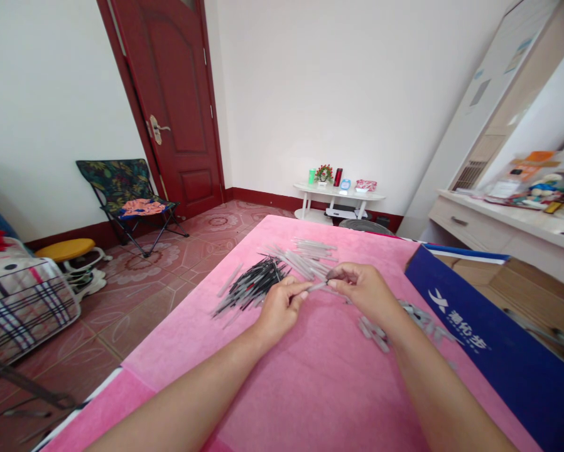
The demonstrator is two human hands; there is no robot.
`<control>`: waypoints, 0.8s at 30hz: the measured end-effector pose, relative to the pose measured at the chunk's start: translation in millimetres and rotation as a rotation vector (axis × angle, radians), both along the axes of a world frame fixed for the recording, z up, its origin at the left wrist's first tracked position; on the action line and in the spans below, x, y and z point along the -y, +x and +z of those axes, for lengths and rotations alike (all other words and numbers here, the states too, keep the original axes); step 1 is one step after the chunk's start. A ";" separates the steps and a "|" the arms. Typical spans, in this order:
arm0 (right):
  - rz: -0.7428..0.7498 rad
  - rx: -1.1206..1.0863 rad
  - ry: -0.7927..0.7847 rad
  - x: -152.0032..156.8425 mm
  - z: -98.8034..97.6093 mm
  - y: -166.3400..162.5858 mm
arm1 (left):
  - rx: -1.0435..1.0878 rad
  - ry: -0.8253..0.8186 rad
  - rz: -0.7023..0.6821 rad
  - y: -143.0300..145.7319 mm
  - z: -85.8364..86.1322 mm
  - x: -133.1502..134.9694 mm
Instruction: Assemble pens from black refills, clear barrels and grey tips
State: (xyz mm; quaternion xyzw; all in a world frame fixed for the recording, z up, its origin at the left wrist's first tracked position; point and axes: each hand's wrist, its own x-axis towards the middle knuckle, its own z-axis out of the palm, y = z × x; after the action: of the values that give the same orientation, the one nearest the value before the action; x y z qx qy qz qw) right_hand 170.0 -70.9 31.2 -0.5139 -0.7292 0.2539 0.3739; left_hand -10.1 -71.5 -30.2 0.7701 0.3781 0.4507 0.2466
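Note:
Over the middle of the pink-covered table [310, 376], my left hand [282, 304] pinches a pale, translucent pen barrel [316, 287]. My right hand [361, 285] has its thumb and fingers closed at the barrel's other end, on a small dark grey piece that looks like a pen cap [330, 275]; the fingers partly hide it. Left of my hands lies a heap of thin black and grey pen refills [249, 285], with some red among them. Beyond my hands are loose translucent barrels [305, 260]. Short grey caps [374, 333] lie beside my right forearm.
A blue cardboard box [475, 333] with more pieces inside stands on the right. Behind it is a white drawer cabinet [493, 229]. A folding chair [126, 191], a yellow stool [65, 249] and a plaid bag [27, 307] are at left.

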 end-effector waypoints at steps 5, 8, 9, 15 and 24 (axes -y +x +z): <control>0.021 -0.018 0.000 -2.3 -5.7 0.2 | -0.026 0.014 0.016 -0.2 0.6 1.7; 0.017 -0.043 0.006 -2.9 -7.2 -0.6 | -0.025 0.014 0.026 -0.3 0.3 1.8; 0.012 -0.047 0.006 -2.9 -7.4 -0.9 | -0.022 0.014 0.028 -0.2 0.2 1.7; 0.003 -0.038 -0.018 -3.4 -9.1 -2.3 | -0.016 0.019 0.034 0.6 -0.8 1.3; -0.080 0.196 0.072 -1.0 -14.6 -4.6 | -0.014 0.029 0.045 1.5 -0.7 2.3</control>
State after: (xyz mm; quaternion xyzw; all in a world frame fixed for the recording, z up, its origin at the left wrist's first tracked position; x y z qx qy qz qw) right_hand 165.3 -69.9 16.6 -0.5510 -0.7497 0.1609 0.3291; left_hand -8.6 -73.8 -30.9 0.7681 0.3905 0.4561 0.2224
